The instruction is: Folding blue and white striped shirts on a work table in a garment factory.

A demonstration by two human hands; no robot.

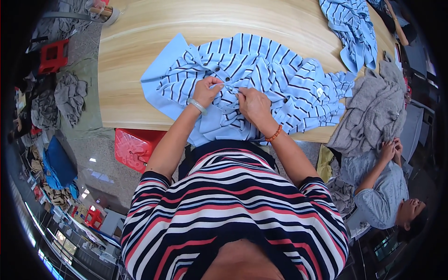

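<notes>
A light blue knit cardigan (pixel 252 60) with black and white stripes lies spread and rumpled across the table in front of me, its plain blue ribbed hem toward the left. Dark buttons run along its front band. My left hand (pixel 207 91) pinches the band just below a dark button (pixel 227 79). Close beside it, my right hand (pixel 254 105) has its thumb and fingers closed on the same band. A small gap lies between the two hands. What exactly sits between the fingertips is too small to see.
The wooden table (pixel 126 51) carries another striped blue garment (pixel 352 32) at the far right and grey knitwear (pixel 373 107) at its right edge. A co-worker (pixel 380 186) sits at the right. A red stool (pixel 135 147) stands by the near left edge; a container (pixel 108 15) is at the far-left corner.
</notes>
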